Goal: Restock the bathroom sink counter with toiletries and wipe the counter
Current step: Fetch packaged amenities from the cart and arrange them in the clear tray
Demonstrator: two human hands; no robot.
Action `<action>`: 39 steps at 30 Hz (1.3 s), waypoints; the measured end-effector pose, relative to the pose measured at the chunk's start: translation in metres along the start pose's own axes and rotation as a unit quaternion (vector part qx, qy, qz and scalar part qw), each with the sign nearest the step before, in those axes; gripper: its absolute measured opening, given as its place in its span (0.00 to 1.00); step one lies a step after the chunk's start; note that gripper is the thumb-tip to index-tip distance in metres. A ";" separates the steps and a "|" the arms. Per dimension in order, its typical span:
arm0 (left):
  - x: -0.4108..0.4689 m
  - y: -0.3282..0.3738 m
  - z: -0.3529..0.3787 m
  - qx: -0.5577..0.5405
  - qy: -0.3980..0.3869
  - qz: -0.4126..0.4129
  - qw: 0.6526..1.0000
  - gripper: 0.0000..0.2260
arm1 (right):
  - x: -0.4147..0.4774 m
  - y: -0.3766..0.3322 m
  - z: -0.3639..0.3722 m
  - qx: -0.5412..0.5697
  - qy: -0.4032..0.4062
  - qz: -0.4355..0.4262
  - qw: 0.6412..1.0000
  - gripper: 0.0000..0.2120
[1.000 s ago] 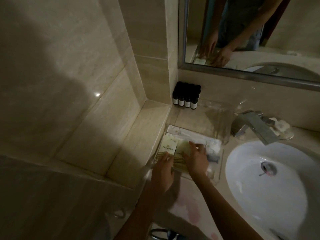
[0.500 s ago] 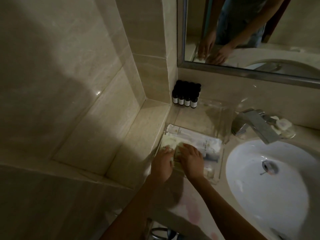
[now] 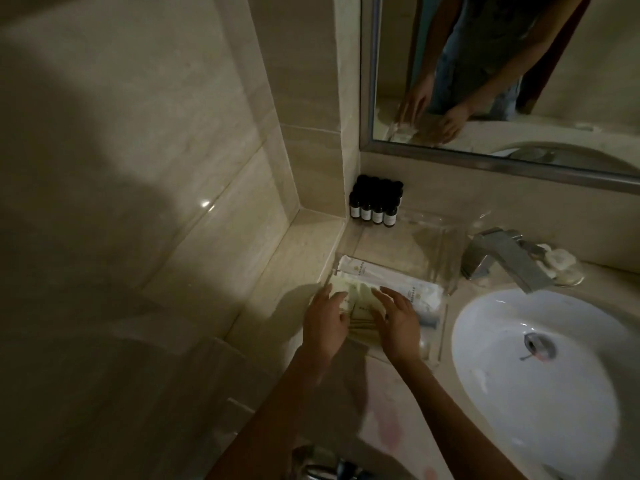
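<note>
I see the left hand [image 3: 325, 320] and right hand [image 3: 398, 323] lying flat with loose fingers, gripping nothing, on the pale green packets [image 3: 360, 297] in the clear tray [image 3: 441, 327], dark bottles [image 3: 375, 207] at twelve o'clock, sink basin [image 3: 519, 393] at three.

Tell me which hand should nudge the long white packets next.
Right, probably. The right hand lies open beside the long white packets, fingertips almost at them; the left hand rests on the pale green packets toward the wall.

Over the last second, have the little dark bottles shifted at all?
No. The dark bottles still stand tight in the wall corner, under the lower left corner of the mirror.
</note>
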State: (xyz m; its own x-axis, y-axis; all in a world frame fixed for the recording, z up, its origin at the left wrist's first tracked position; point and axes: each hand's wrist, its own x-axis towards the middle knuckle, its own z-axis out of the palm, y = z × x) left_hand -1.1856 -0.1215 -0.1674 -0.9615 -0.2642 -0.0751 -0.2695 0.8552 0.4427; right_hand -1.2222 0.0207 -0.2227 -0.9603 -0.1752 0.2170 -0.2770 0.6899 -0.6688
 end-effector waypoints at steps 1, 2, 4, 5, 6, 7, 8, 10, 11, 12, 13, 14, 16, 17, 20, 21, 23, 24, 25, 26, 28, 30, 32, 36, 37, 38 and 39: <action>-0.006 0.000 -0.005 -0.007 0.004 0.001 1.000 0.20 | -0.002 -0.001 -0.004 0.004 0.008 0.003 1.000 0.18; -0.013 -0.001 -0.009 -0.011 0.009 0.004 1.000 0.20 | -0.006 -0.003 -0.007 0.006 0.014 0.005 1.000 0.18; -0.031 -0.002 -0.015 -0.021 0.024 0.011 0.999 0.19 | -0.017 -0.007 -0.013 0.008 0.020 0.004 1.000 0.17; -0.040 -0.004 -0.018 -0.030 0.031 0.012 0.999 0.19 | -0.023 -0.011 -0.016 0.010 0.020 -0.001 1.000 0.16; -0.050 -0.004 -0.020 -0.040 0.036 0.009 0.999 0.18 | -0.030 -0.015 -0.018 0.014 0.018 -0.010 1.000 0.16; -0.061 -0.004 -0.022 -0.051 0.039 0.005 0.998 0.18 | -0.038 -0.020 -0.020 0.020 0.015 -0.021 0.999 0.16; -0.073 -0.004 -0.025 -0.060 0.042 -0.001 0.997 0.17 | -0.047 -0.026 -0.023 0.025 0.009 -0.030 0.999 0.15; -0.097 -0.004 -0.030 -0.076 0.052 -0.013 0.996 0.16 | -0.066 -0.036 -0.029 0.034 0.002 -0.049 0.998 0.15; -0.110 -0.003 -0.033 -0.086 0.057 -0.018 0.995 0.16 | -0.076 -0.041 -0.033 0.037 -0.002 -0.061 0.997 0.14; -0.123 -0.003 -0.036 -0.096 0.061 -0.024 0.993 0.16 | -0.087 -0.046 -0.037 0.038 -0.007 -0.072 0.997 0.14; -0.136 -0.002 -0.038 -0.106 0.060 -0.029 0.992 0.15 | -0.097 -0.050 -0.042 0.036 -0.014 -0.079 0.996 0.13; -0.149 -0.002 -0.041 -0.114 0.057 -0.033 0.991 0.14 | -0.107 -0.054 -0.046 0.032 -0.019 -0.082 0.996 0.12; -0.175 -0.002 -0.045 -0.117 0.047 -0.037 0.991 0.12 | -0.128 -0.060 -0.055 0.019 -0.026 -0.084 0.996 0.10; -0.188 -0.002 -0.047 -0.116 0.043 -0.039 0.992 0.10 | -0.139 -0.063 -0.060 0.010 -0.033 -0.086 0.996 0.10; -0.226 -0.005 -0.051 -0.092 0.034 -0.058 0.993 0.12 | -0.169 -0.073 -0.075 -0.017 -0.061 -0.105 0.992 0.09; -0.238 -0.007 -0.052 -0.086 0.031 -0.067 0.994 0.13 | -0.177 -0.078 -0.079 -0.028 -0.070 -0.115 0.990 0.10; -0.260 -0.012 -0.054 -0.096 0.028 -0.087 0.991 0.14 | -0.191 -0.088 -0.087 -0.048 -0.091 -0.134 0.986 0.10; -0.270 -0.015 -0.055 -0.108 0.030 -0.101 0.989 0.14 | -0.195 -0.094 -0.090 -0.059 -0.106 -0.144 0.982 0.10; -0.280 -0.018 -0.057 -0.113 0.037 -0.114 0.986 0.14 | -0.199 -0.100 -0.092 -0.067 -0.125 -0.155 0.978 0.10; -0.289 -0.022 -0.058 -0.111 0.046 -0.125 0.985 0.13 | -0.202 -0.106 -0.094 -0.071 -0.148 -0.168 0.972 0.09; -0.308 -0.029 -0.067 -0.110 0.068 -0.141 0.981 0.13 | -0.203 -0.120 -0.097 -0.076 -0.195 -0.199 0.957 0.09; -0.325 -0.036 -0.074 -0.113 0.098 -0.151 0.977 0.12 | -0.201 -0.133 -0.097 -0.083 -0.241 -0.236 0.938 0.09; -0.340 -0.040 -0.081 -0.105 0.103 -0.193 0.970 0.13 | -0.200 -0.147 -0.091 -0.099 -0.286 -0.276 0.912 0.11; -0.364 -0.045 -0.080 -0.120 0.153 -0.303 0.933 0.11 | -0.200 -0.175 -0.074 -0.087 -0.335 -0.354 0.869 0.11; -0.371 -0.042 -0.079 -0.125 0.167 -0.327 0.922 0.11 | -0.200 -0.181 -0.072 -0.088 -0.347 -0.380 0.853 0.12; -0.380 -0.038 -0.079 -0.123 0.177 -0.353 0.911 0.11 | -0.202 -0.186 -0.070 -0.087 -0.361 -0.403 0.836 0.12; -0.391 -0.033 -0.079 -0.117 0.190 -0.377 0.899 0.13 | -0.205 -0.192 -0.070 -0.077 -0.373 -0.422 0.823 0.12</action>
State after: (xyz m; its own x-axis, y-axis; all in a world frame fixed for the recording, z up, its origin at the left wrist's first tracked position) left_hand -0.7970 -0.0815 -0.0816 -0.4104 -0.9010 -0.1406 -0.7760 0.2641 0.5727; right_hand -0.9703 -0.0270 -0.0890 -0.1966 -0.9802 0.0219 -0.9033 0.1724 -0.3928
